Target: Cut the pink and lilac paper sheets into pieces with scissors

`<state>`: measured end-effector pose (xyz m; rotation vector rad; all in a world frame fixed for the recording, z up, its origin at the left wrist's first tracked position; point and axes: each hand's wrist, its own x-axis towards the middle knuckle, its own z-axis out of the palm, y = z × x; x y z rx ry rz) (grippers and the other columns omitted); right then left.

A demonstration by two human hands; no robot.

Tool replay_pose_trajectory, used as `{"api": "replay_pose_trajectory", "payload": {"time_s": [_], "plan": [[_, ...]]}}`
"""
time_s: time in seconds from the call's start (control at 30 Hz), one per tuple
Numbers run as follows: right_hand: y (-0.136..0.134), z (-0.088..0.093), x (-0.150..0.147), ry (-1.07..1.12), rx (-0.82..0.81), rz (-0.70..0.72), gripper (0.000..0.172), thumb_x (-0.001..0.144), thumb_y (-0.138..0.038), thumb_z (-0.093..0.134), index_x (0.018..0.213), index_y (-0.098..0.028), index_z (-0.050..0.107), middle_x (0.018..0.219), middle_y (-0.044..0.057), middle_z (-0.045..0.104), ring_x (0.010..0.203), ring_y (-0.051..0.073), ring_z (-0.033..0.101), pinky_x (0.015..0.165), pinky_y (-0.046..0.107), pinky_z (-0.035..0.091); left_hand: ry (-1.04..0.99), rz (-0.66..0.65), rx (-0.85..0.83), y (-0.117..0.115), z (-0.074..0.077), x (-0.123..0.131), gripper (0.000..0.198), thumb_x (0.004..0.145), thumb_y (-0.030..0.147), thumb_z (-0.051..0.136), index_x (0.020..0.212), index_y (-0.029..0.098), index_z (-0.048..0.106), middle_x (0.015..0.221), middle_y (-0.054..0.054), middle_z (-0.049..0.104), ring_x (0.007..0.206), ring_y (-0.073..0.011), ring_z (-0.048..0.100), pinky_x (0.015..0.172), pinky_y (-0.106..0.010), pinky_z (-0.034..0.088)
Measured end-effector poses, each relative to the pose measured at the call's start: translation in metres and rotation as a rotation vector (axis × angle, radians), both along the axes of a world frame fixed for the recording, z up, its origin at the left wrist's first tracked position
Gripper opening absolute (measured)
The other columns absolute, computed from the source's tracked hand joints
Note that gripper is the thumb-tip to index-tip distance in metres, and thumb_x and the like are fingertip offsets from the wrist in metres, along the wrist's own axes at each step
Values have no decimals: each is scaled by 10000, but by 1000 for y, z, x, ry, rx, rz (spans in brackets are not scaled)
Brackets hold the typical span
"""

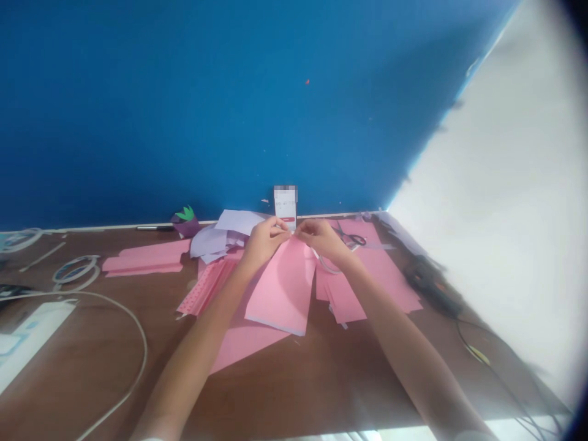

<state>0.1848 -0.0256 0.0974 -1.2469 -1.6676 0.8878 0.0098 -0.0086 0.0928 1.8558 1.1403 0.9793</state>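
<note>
A pink paper sheet (285,288) with a pale strip along its lower edge hangs from both hands, tilted over the table. My left hand (267,241) pinches its top edge near the middle, fingers closed. Close beside it, my right hand (324,237) pinches the same edge, its fingers closed too. Just behind the hands a phone (285,205) leans upright against the blue wall. Black scissors (353,237) lie on pink paper right of my right hand. Crumpled lilac paper (211,242) is left of my left hand.
On the brown table (285,398) are folded pink papers (147,257), patterned pink paper (206,288), more pink sheets (386,275), a purple and green paper piece (186,222), a white cable (140,331), a white power strip (34,337) and a dark tool (432,285) with a cord.
</note>
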Motion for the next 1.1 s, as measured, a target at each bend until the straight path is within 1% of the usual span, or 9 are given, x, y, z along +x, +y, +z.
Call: {"api": "replay_pose_trajectory", "payload": {"time_s": [0.17,0.37,0.57,0.7,0.93,1.1], "plan": [[-1,0,-1,9,-11,-20,171,727,-304,534,722,-150,606,655,-2,544,576,95,425,552,239,326,33,22,20,-2,1,2,196,779,366,556,847,183,537,731,-5,655,605,-117,539,564,-217,381],[-3,2,-2,5,-27,-35,173,717,-304,532,706,-145,599,635,-5,533,565,93,418,547,239,318,18,18,40,-3,1,2,180,783,353,563,842,184,542,712,3,653,566,-108,514,543,-213,356],[-1,-3,-1,5,-23,-45,177,716,-314,536,701,-148,596,621,-13,525,558,91,415,551,241,315,-7,15,58,-3,-2,4,160,781,339,577,822,187,546,723,-3,667,617,-128,560,566,-222,378],[1,-5,-1,4,-31,-61,188,712,-328,544,694,-149,598,611,-13,518,550,92,411,547,243,315,-7,19,68,-2,-2,5,157,784,336,579,827,188,550,766,-12,685,662,-141,590,588,-231,402],[2,-8,-1,-11,-4,-63,178,716,-313,535,684,-151,601,601,-14,520,543,93,420,545,243,320,14,29,79,-2,-3,5,163,787,341,583,826,186,554,789,-19,700,690,-149,603,590,-234,413],[2,-8,-1,-6,-16,-64,173,715,-303,538,680,-147,603,592,-15,515,541,92,420,552,245,322,23,24,88,-2,-4,5,168,786,347,583,823,185,557,779,-19,702,681,-149,605,591,-238,418]]}}
